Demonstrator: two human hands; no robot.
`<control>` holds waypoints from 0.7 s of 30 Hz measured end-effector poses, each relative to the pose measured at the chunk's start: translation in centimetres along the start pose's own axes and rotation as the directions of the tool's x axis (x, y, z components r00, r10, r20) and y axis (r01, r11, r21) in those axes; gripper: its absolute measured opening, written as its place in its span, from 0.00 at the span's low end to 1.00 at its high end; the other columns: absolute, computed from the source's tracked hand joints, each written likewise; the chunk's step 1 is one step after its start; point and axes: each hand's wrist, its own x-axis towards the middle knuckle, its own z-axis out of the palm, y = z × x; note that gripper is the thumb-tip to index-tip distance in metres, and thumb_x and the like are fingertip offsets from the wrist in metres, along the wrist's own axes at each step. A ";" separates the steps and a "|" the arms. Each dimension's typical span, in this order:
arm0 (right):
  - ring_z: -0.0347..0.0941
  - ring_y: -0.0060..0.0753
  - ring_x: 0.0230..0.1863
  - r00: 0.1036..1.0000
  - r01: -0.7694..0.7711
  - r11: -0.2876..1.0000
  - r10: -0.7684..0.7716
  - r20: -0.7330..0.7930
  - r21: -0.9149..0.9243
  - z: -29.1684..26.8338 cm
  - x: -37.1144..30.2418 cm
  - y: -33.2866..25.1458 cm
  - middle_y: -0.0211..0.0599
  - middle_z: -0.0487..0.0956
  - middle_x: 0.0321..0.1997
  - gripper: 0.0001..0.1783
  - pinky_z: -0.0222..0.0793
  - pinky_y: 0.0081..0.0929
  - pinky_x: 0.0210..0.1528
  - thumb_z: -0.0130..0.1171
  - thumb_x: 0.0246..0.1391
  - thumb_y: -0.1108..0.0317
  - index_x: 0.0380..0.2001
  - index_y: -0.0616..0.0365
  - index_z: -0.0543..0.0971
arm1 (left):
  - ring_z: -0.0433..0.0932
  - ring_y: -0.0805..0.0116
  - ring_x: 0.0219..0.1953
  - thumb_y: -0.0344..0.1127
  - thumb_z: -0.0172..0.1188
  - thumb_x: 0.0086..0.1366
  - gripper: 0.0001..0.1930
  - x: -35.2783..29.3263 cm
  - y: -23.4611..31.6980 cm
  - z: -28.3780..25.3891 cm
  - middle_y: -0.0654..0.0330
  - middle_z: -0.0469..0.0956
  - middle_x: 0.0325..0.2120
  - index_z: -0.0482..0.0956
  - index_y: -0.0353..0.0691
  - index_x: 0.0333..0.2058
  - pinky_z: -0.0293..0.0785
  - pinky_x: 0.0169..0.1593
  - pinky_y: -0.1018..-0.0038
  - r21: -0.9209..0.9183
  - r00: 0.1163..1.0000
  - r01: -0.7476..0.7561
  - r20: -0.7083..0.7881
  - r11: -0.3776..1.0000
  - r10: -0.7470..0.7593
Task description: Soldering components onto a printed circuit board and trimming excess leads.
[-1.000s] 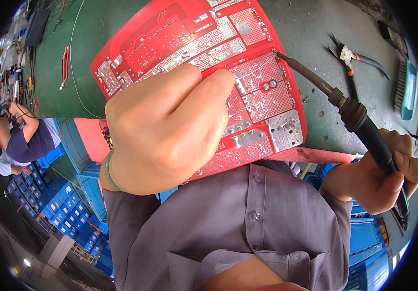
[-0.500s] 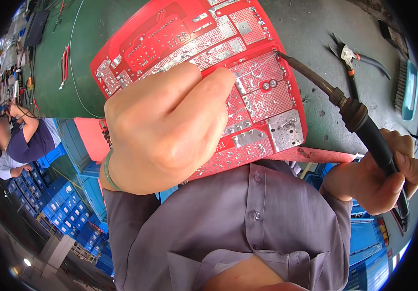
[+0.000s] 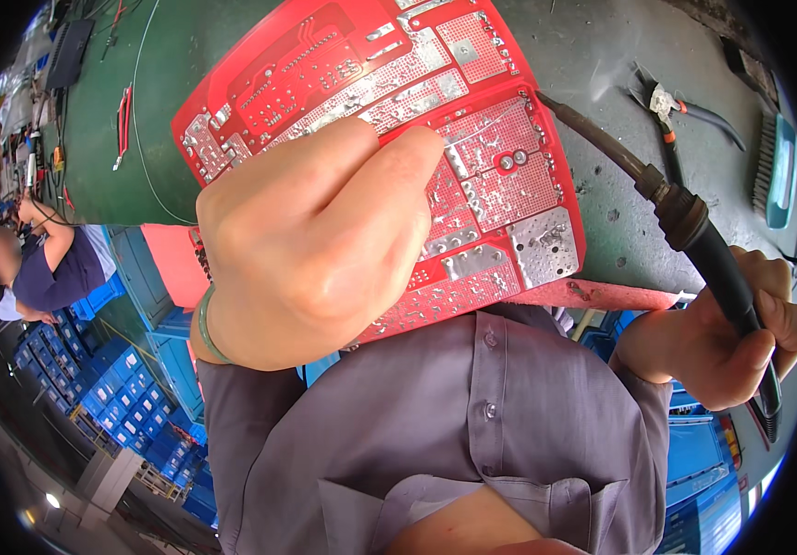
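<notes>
A red circuit board (image 3: 560, 199) lies in front of me, its face covered with silvery solder pads and joints. Closed in a pinch above its middle is my left hand (image 3: 315, 245); a thin solder wire (image 3: 146, 139) runs across the bench to that hand, and the fingers hide where they grip it. My right hand (image 3: 727, 347), off to the right, is wrapped round the black handle of a soldering iron (image 3: 708, 250). The iron's dark tip is at the board's upper right edge; I cannot tell whether it touches.
On the green bench (image 3: 620, 176) at right lie cutting pliers (image 3: 665, 106) and a blue brush (image 3: 776, 171). Red-handled tweezers (image 3: 123, 128) rest at left. Beyond the bench, another person (image 3: 56, 259) works near stacked blue bins (image 3: 121, 398).
The iron's tip has shifted slightly right and up, from the board's surface to its edge. Faint smoke now shows near the pliers. My left hand has drawn back slightly left.
</notes>
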 end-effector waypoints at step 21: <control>0.58 0.27 0.20 1.000 -0.013 0.995 0.013 0.003 0.101 0.2 0.1 -0.1 0.40 0.65 0.21 0.15 0.51 0.29 0.22 0.56 0.56 0.61 0.37 0.64 0.73 | 0.65 0.72 0.14 0.14 0.60 0.51 0.12 0.2 0.0 0.3 0.59 0.67 0.16 0.81 0.30 0.36 0.58 0.18 0.76 0.004 0.999 -0.033 0.005 0.999 0.033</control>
